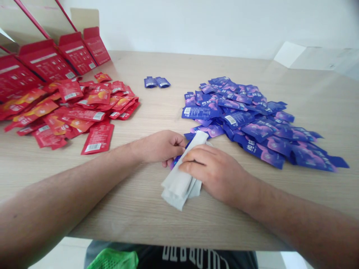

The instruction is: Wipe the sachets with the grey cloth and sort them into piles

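My right hand is closed on a folded white cloth in the middle of the table, near its front. Beside it, my left hand pinches a blue-purple sachet, mostly hidden behind the cloth and fingers. Just beyond both hands, a large pile of blue-purple sachets spreads to the right. Two small blue sachets lie apart from it at the back. On the left is a heap of red and orange sachets, with one red sachet at its near edge.
Open red boxes stand in a row at the back left, behind the red sachets. A white box lies at the back right by the wall. Below the table's front edge, a green mesh item rests at my lap.
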`<state>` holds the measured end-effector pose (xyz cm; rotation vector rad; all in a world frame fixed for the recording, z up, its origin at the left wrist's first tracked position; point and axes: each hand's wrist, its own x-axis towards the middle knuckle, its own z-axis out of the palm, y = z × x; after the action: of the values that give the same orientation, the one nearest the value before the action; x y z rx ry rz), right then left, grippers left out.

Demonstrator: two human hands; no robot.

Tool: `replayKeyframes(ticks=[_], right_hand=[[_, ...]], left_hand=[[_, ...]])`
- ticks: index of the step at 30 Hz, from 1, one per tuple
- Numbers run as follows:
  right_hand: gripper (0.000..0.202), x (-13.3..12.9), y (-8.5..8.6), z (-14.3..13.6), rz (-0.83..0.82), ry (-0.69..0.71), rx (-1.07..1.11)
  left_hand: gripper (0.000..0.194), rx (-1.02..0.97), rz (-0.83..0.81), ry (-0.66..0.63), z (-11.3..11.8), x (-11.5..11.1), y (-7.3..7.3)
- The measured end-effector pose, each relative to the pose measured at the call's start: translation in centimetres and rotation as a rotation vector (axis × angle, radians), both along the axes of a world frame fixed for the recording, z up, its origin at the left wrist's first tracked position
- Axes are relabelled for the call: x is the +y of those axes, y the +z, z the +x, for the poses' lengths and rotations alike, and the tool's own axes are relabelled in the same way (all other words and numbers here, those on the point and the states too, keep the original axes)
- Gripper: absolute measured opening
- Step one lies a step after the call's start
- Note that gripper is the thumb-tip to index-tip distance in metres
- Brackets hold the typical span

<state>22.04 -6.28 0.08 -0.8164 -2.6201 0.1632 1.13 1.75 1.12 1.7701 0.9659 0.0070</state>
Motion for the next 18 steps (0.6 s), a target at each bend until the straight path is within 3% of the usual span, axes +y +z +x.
replayKeyframes(ticks=[4, 8, 14, 18], right_hand=[[0.019, 0.53, 0.00, 0.59, 0.005, -0.131, 0.032], [0.019, 0.39, -0.04, 0.35, -0.002, 0.005, 0.012], [0.020, 0.76, 0.04, 0.65, 0.000, -0.112, 0.043], [0.017, 0.85, -0.07, 0.60, -0.007, 0.002, 0.016]], left_hand=[[0.011, -0.006, -0.007, 0.007, -0.01, 0.02, -0.08], [0.011, 0.018, 0.018, -0.006, 0.02, -0.02, -0.03], [0.010, -0.004, 0.002, 0.000, 0.02, -0.14, 0.09], [0.012, 0.018, 0.018, -0.017, -0.01, -0.10, 0.03]])
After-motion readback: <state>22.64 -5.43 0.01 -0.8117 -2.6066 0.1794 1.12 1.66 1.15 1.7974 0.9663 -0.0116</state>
